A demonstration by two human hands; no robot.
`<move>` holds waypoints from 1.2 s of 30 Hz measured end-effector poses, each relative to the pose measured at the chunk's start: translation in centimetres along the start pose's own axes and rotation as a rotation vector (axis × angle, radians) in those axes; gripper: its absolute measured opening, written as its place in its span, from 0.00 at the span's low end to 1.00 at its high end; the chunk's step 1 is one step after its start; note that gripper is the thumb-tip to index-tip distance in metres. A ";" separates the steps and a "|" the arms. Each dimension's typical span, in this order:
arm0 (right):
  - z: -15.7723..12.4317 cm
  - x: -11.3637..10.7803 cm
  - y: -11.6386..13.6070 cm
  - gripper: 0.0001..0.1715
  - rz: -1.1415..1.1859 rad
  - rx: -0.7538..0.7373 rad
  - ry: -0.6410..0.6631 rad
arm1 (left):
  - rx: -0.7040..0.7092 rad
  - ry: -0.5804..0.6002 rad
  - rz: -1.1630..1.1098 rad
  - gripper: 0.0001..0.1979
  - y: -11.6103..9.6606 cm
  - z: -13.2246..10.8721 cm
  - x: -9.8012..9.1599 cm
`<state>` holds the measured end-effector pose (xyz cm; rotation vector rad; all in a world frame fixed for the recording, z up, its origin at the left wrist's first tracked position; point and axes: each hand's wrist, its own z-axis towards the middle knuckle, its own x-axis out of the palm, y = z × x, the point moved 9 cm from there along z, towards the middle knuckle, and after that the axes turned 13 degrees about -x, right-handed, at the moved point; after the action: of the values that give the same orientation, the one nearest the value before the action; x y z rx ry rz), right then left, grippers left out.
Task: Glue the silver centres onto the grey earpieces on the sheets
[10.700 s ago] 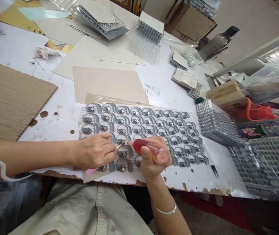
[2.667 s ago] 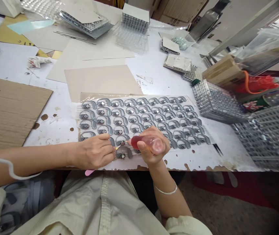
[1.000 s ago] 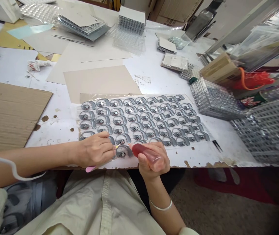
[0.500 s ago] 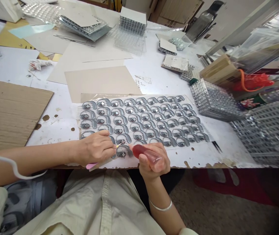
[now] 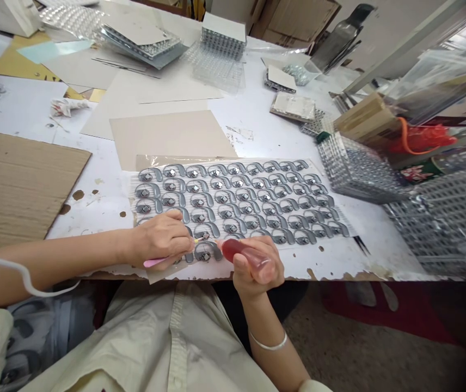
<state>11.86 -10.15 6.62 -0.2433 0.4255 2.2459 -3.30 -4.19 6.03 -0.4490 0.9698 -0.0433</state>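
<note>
Rows of grey hook-shaped pieces (image 5: 233,211), each with a small shiny round part, lie on a clear ribbed sheet in front of me. My left hand (image 5: 163,239) is closed round a thin stick with a pink end (image 5: 155,262). Its pale yellow tip reaches a hook piece (image 5: 203,235) in the near rows. Wrapped in my right hand (image 5: 259,269) is a soft, see-through bottle of red liquid (image 5: 247,258), tilted with its narrow end towards that same piece. Fingers partly hide the nearest hooks.
Brown cardboard (image 5: 24,185) lies at the left, and beige card sheets (image 5: 171,136) lie behind the rows. Stacked clear packs of small shiny parts (image 5: 359,169) crowd the right side. Two dark thin tools (image 5: 362,245) rest near the front edge.
The pink end of the stick has risen slightly, and more of a pale card edge shows below my left hand. My right hand and the bottle have barely moved.
</note>
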 end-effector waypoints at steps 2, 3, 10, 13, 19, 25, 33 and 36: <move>0.1 0.0 0.0 0.10 0.006 -0.001 -0.008 | 0.003 -0.002 -0.007 0.03 -0.1 0.1 -0.1; 0.1 0.0 0.0 0.10 0.012 -0.004 -0.012 | 0.000 0.000 -0.011 0.03 -0.1 0.1 -0.1; 0.0 0.0 -0.1 0.10 0.042 0.019 -0.016 | -0.017 -0.008 -0.061 0.04 0.1 0.2 -0.3; -0.1 -0.2 -0.2 0.10 0.046 0.029 -0.034 | -0.013 -0.009 -0.070 0.04 0.1 0.2 -0.3; -0.1 0.1 -0.3 0.10 0.066 0.037 -0.010 | -0.019 0.006 -0.057 0.03 0.2 0.1 -0.1; -0.3 0.1 -0.4 0.10 0.074 0.047 -0.013 | -0.039 0.020 -0.108 0.03 0.5 0.1 -0.2; -0.1 0.2 0.0 0.10 0.087 0.015 -0.003 | -0.109 0.017 -0.233 0.03 1.4 0.5 -0.6; -0.2 0.4 0.1 0.10 0.096 0.012 0.004 | -0.132 0.035 -0.262 0.03 1.7 0.4 -0.5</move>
<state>11.56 -9.99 6.37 -0.2251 0.4619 2.3362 -3.51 -2.35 5.94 -0.6971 0.9467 -0.2250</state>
